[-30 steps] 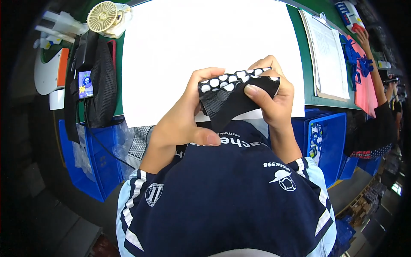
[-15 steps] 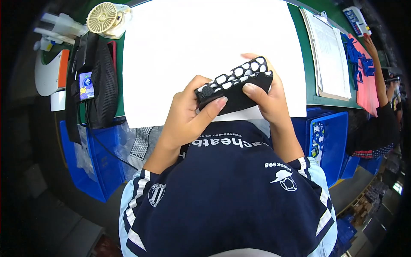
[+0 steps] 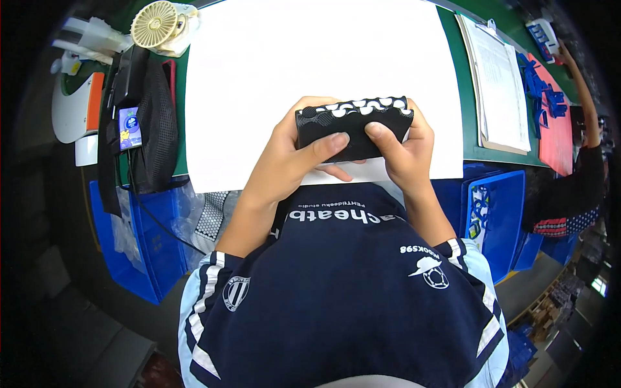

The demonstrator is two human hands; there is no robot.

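Since the earlier frame: turned from a slant, right end high, to nearly level, with the dotted part foreshortened to a narrower band; left fingertips now showing below.

Item: one black piece (image 3: 359,140), soft-looking, apparently folded, of wide, roughly oblong outline. Front face plain, dark and mostly matt. Upper edge wavy, carrying a band of round white dots on black, crowded close and partly cut off by the fold. At the upper left corner, a small dark rounded patch; just beside it, a greyish area with a faint dotted or mesh-like pattern. Lower edge fairly straight, in part behind the thumbs. Reverse hidden.

Location: between both hands, over the near part of a white sheet (image 3: 278,58), close to a dark blue shirt (image 3: 349,278). Contact with the sheet: cannot tell.

Left hand (image 3: 291,155): gripping the left end, thumb laid flat across the front face, pinching against fingers behind; fingertips (image 3: 339,172) peeking out under the lower edge. Spread of the hidden fingers: cannot tell.

Right hand (image 3: 411,152): gripping the right end, thumb pressed on the front, pointing up and inward, tip near the left thumb but apart from it. Remaining fingers mostly behind; closeness together: cannot tell.
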